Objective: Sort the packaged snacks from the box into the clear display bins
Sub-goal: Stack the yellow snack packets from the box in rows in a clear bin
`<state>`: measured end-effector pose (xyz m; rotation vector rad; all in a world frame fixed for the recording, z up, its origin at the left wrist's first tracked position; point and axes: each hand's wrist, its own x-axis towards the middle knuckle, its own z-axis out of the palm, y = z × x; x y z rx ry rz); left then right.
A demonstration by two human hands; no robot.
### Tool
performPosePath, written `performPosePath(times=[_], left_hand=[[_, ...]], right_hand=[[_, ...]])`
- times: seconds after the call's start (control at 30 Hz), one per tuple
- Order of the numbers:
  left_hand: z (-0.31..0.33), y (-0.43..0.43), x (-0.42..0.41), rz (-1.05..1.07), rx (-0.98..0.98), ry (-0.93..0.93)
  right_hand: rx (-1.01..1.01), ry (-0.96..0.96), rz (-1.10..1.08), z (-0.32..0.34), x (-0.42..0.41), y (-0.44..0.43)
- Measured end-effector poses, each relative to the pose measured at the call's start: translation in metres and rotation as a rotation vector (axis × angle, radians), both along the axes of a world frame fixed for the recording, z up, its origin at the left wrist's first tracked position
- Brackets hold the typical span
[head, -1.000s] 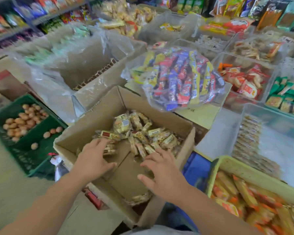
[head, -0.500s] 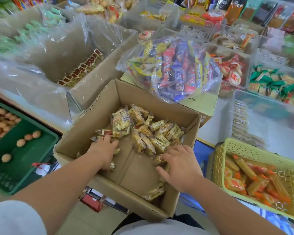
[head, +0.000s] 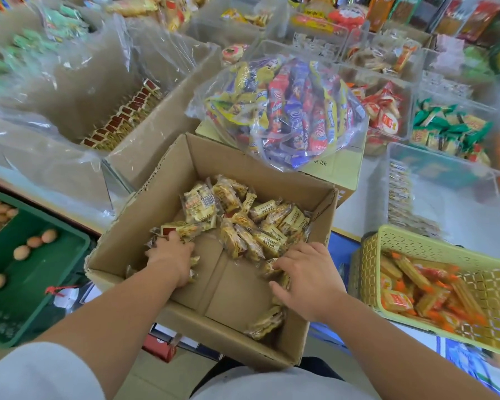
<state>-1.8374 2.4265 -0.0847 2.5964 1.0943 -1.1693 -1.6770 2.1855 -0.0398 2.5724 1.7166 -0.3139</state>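
Note:
An open cardboard box (head: 168,180) sits in front of me with a heap of small yellow snack packets (head: 260,223) in its far half. My left hand (head: 172,256) is inside the box at the left, fingers curled over a few packets. My right hand (head: 308,277) rests palm down on packets by the right wall, fingers spread. More packets (head: 264,321) lie in the near right corner. A clear display bin (head: 416,180) at the right holds a row of similar packets along its left side.
A clear bag of colourful bars (head: 286,111) lies on a box behind. A yellow-green basket (head: 410,241) of orange snacks stands at the right. A green crate (head: 41,272) with eggs is at the left. Plastic-lined cartons and several filled bins crowd the back.
Both hands pushed deeper into the box onto the packets. My view tilted down and moved closer to the box.

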Motion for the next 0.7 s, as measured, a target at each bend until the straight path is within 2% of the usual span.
performPosePath(times=[0.17,0.27,0.33,0.53,0.6,0.7], left_hand=[[0.006,0.003,-0.002,0.047,-0.014,-0.150],[0.012,0.004,-0.007,0.146,-0.098,-0.268],[0.020,0.006,-0.011,0.269,-0.213,-0.394],[0.067,-0.010,-0.027,0.783,-0.664,-0.965],[0.081,-0.029,-0.025,0.973,-0.830,-1.112],[0.097,-0.068,-0.012,1.141,-1.050,-1.298]], right_hand=[[0.012,-0.001,0.011,0.001,0.001,-0.001],[0.015,-0.007,0.022,0.001,0.001,-0.001],[0.011,-0.008,0.028,0.000,0.002,-0.001],[0.005,0.092,0.012,0.006,0.003,0.000],[0.052,0.249,-0.042,0.014,0.004,0.002],[0.248,0.819,-0.210,0.037,0.008,0.001]])
